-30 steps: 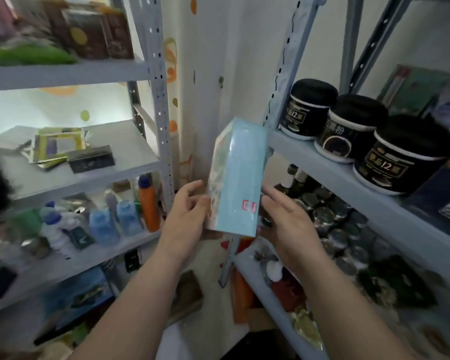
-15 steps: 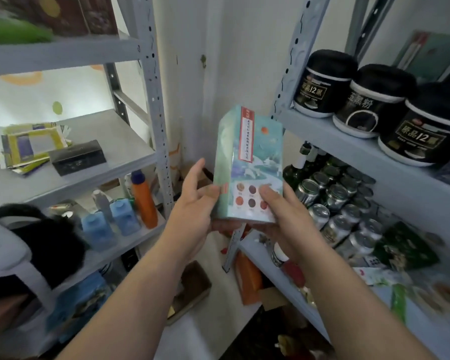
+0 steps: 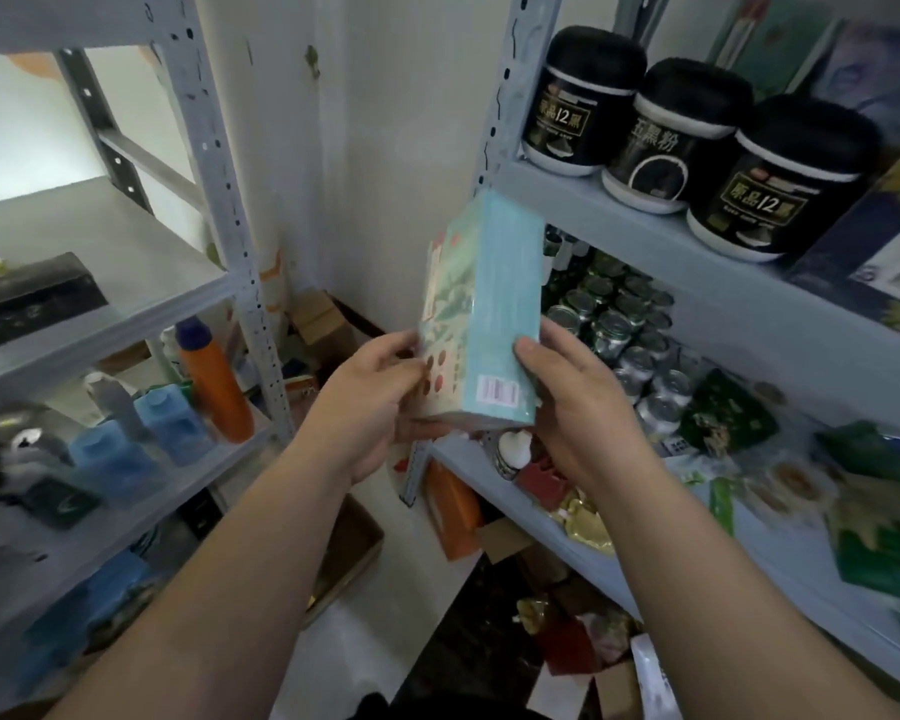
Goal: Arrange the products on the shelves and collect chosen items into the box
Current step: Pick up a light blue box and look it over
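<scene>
I hold a tall light-blue carton (image 3: 494, 309) upright in the gap between two grey shelf units. Its plain side with a small barcode label faces me; the printed front faces left. My left hand (image 3: 370, 402) grips its lower left face, fingers curled onto the print. My right hand (image 3: 572, 407) grips the lower right edge, thumb on the blue side. An open cardboard box (image 3: 354, 553) lies on the floor below, partly hidden by my left forearm.
The right shelf unit (image 3: 640, 226) carries three black jars (image 3: 666, 137) above, several tins (image 3: 624, 330) and green packets (image 3: 728, 418) below. The left shelf unit (image 3: 126, 283) holds a black box (image 3: 32, 298), an orange bottle (image 3: 214, 376) and blue containers (image 3: 167, 423).
The carton has been turned in my hands: half a second ago its printed front faced me, now its plain blue side does. The view has shifted right and slightly up.
</scene>
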`<action>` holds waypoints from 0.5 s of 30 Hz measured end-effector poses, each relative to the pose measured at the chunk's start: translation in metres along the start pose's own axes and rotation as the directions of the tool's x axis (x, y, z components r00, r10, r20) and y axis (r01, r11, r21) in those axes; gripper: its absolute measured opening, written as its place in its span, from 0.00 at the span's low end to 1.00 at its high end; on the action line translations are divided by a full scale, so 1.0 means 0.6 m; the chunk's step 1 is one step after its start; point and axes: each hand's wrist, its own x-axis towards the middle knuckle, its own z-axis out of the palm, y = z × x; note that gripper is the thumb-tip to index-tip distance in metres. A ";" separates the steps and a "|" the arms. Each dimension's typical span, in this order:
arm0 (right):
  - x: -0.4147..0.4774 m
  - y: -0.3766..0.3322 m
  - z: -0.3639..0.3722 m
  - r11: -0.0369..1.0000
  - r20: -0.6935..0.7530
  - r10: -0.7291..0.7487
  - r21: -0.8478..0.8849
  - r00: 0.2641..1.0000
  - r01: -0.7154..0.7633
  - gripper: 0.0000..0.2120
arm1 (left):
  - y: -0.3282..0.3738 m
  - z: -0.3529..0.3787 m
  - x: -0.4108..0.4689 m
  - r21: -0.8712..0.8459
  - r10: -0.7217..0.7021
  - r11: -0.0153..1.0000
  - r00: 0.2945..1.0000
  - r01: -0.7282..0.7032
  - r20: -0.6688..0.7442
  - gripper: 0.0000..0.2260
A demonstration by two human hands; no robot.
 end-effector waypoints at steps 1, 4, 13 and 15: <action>-0.002 -0.003 -0.003 0.999 0.007 -0.022 -0.048 1.000 0.022 0.17 | -0.004 0.001 0.002 0.006 0.018 1.000 1.000 -0.018 0.018 0.16; -0.008 -0.010 -0.009 0.989 0.036 -0.066 -0.130 0.997 0.070 0.18 | -0.011 -0.002 0.006 -0.010 0.066 0.998 0.984 -0.065 0.165 0.28; -0.003 -0.005 -0.014 0.950 0.037 -0.103 -0.294 0.994 0.109 0.33 | -0.016 0.010 0.007 -0.188 0.168 0.975 0.948 -0.120 0.269 0.25; -0.002 -0.005 -0.017 0.978 0.020 -0.053 -0.201 0.998 0.056 0.37 | -0.011 0.015 0.004 -0.161 0.172 0.977 0.962 -0.139 0.210 0.21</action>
